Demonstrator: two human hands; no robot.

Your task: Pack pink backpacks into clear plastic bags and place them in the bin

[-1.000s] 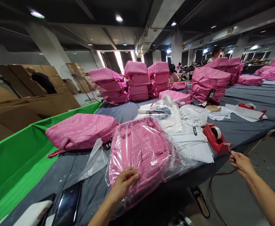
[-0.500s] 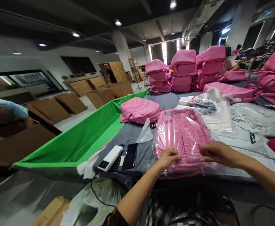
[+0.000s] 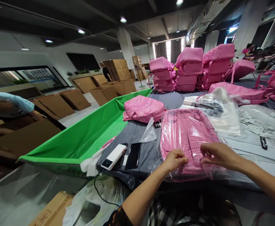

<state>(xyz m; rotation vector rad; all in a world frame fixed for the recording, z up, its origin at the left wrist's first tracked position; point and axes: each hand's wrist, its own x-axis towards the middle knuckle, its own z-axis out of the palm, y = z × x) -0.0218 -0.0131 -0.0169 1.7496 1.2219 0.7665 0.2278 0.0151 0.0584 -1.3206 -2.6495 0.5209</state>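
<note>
Right in front of me a pink backpack (image 3: 189,131) lies flat, sheathed in a clear plastic bag (image 3: 172,135). My left hand (image 3: 176,161) rests at the bag's lower left part, fingertips pinched together on the film. Opposite it, my right hand (image 3: 216,153) has its fingers curled in a pinch at the lower right of the bag. The film between the fingers is too thin to make out clearly. An unwrapped pink backpack (image 3: 144,108) sits just behind, to the left, with a scrap of clear plastic (image 3: 149,133) beside it.
On the left of the cloth-covered table lie a white power bank (image 3: 113,157) and a black phone (image 3: 133,155). A green fabric bin (image 3: 80,135) adjoins the table. Stacked pink backpacks (image 3: 189,69) stand behind; plastic bags (image 3: 264,122) lie right. A person (image 3: 12,105) bends over cartons.
The view has swung slightly, so the scene sits further right. Both hands stay on the bag, the fingers shifting a little. At the far right, a pink backpack now stands more upright.
</note>
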